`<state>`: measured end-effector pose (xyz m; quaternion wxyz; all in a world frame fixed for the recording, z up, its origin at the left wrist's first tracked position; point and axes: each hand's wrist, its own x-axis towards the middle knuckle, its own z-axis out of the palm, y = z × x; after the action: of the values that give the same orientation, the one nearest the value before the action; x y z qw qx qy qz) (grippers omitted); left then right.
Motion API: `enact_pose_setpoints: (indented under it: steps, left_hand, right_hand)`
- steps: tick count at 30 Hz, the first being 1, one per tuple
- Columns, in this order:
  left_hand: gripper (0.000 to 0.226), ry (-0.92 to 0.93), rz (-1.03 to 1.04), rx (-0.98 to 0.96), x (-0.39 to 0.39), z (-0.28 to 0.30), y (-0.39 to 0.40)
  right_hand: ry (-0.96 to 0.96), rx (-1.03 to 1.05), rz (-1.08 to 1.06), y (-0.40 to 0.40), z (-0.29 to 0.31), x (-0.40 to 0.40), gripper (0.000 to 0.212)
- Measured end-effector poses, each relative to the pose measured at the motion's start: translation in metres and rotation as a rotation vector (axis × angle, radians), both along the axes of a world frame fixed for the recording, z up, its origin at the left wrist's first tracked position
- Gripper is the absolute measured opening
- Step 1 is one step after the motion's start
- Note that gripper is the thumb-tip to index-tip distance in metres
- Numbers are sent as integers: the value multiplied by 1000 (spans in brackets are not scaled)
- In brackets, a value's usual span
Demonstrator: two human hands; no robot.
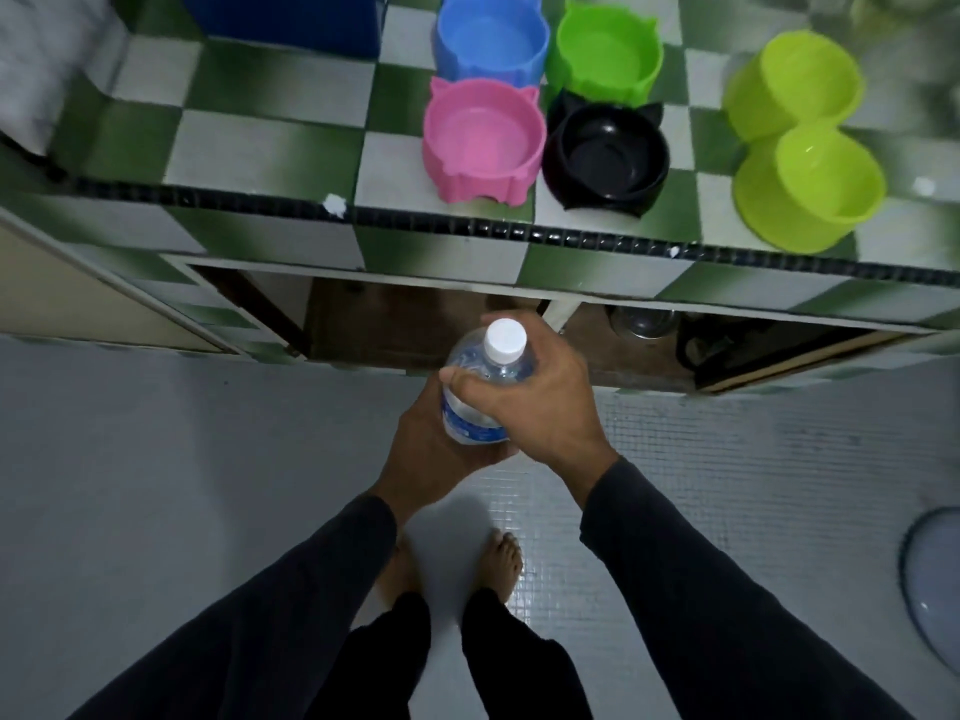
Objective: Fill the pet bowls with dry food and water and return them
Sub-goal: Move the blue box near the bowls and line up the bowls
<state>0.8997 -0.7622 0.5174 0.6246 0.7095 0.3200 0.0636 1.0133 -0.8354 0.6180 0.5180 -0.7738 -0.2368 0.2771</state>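
Water bottle (480, 392): clear plastic, blue label, white cap (505, 341) on. Held upright in front of the person, above the floor and just short of the counter's edge.

Left hand (434, 449): cups the bottle's lower body from below and behind, fingers wrapped round it.

Right hand (524, 392): closed round the bottle's shoulder just under the cap, thumb across the near side, fingers curled over the far side.

Counter (270, 148): green-and-white checked tiles, black beaded trim along the front edge.

Pink bowl (483, 140): cat-eared, front row, near the edge.

Black bowl (605, 155): cat-eared, just right of the pink one, sides touching or nearly so.

Blue bowl (491, 39): cat-eared, directly behind the pink.

Green bowl (608, 49): cat-eared, behind the black, beside the blue.

Double bowl (802, 142): lime, two joined cups, set apart to the right.

No dry food shows in any bowl; whether any holds water I cannot tell.

Blue container (280, 15): back left of the counter, partly out of view.

Sleeves: dark, both arms. Bare feet on a pale floor (156, 459).
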Motion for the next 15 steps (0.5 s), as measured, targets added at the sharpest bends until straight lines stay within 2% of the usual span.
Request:
enact_pose_setpoints:
  steps: [3, 6, 10, 13, 15]
  left_hand:
    - [83, -34, -21, -38, 2, 42, 1]
    - [94, -64, -29, 9, 5, 84, 4]
    - [88, -111, -18, 45, 11, 137, 11]
    - [99, -177, -51, 100, 12, 173, 14]
    - [97, -213, -58, 111, 14, 193, 15]
  right_hand:
    - [-39, 27, -10, -2, 50, -1, 46]
    - [-51, 48, -30, -3, 96, -1, 47]
    - [-65, 81, -51, 0, 152, 1, 42]
    - [-103, 107, -54, 2, 190, 3, 40]
    - [-126, 119, -56, 3, 213, 4, 39]
